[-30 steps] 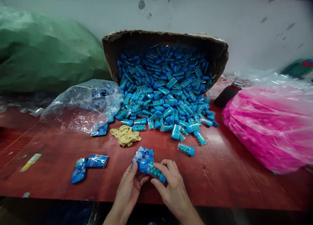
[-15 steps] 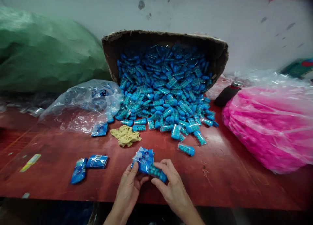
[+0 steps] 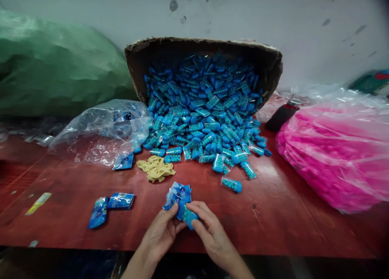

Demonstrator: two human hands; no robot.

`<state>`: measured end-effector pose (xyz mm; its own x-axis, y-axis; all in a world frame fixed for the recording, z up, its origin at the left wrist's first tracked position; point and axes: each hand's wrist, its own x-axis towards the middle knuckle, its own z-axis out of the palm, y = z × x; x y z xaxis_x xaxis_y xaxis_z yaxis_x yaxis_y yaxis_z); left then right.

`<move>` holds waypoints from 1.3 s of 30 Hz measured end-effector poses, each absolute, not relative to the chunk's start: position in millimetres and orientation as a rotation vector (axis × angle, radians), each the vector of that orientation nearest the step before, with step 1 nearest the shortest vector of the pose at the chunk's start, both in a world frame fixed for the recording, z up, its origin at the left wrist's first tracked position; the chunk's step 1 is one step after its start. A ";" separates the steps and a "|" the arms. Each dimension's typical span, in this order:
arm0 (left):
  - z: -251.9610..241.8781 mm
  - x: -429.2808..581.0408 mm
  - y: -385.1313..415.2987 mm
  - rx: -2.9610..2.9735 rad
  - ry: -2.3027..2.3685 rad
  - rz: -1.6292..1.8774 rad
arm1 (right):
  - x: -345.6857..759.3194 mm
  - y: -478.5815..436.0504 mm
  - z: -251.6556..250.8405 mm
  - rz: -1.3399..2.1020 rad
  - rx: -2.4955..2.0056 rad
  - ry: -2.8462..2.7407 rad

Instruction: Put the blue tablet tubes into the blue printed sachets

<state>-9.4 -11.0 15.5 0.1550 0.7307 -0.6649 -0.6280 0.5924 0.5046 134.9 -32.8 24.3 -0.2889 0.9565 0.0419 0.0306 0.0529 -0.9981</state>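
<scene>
At the table's near edge both my hands meet over a blue printed packet (image 3: 178,195). My left hand (image 3: 161,232) pinches the packet's lower edge. My right hand (image 3: 209,228) is closed on a small blue capsule-shaped case (image 3: 189,216), whose end sits at or in the packet's mouth. Behind them a tipped cardboard box (image 3: 267,64) spills a big heap of the same blue cases (image 3: 203,113) onto the red table (image 3: 282,214). One loose case (image 3: 231,184) lies just beyond my right hand.
Two filled blue packets (image 3: 111,206) lie at the left front, another (image 3: 124,161) by a clear plastic bag (image 3: 103,127). A tan crumpled lump (image 3: 156,168) sits mid-table. A pink-filled plastic bag (image 3: 334,153) fills the right, a green sack (image 3: 57,64) the back left.
My right hand has pushed the blue case leftward toward the packet, so less of the case shows. Both hands have drawn closer together.
</scene>
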 end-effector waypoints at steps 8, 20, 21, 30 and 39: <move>23.2 -11.8 -9.4 0.187 0.883 0.903 | 139.1 -20.4 8.9 1.745 -0.935 -0.911; 25.2 -3.6 -20.2 0.223 0.701 0.799 | 149.1 -18.1 8.4 1.964 -0.789 -0.944; 25.0 -2.2 -21.8 0.218 0.712 0.806 | 148.5 -18.4 8.3 1.951 -0.792 -0.940; 27.1 14.0 -34.6 0.145 0.780 0.917 | 147.8 -22.1 13.5 1.788 -0.930 -1.032; 30.7 13.4 -35.8 0.125 0.754 0.914 | 147.2 -19.7 4.9 1.822 -0.897 -0.991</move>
<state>13.4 -35.8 30.7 0.3775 0.7542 -0.5373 -0.6707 0.6227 0.4029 147.2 -19.7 4.9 -0.3779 0.9072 -0.1852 -0.3373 -0.3212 -0.8849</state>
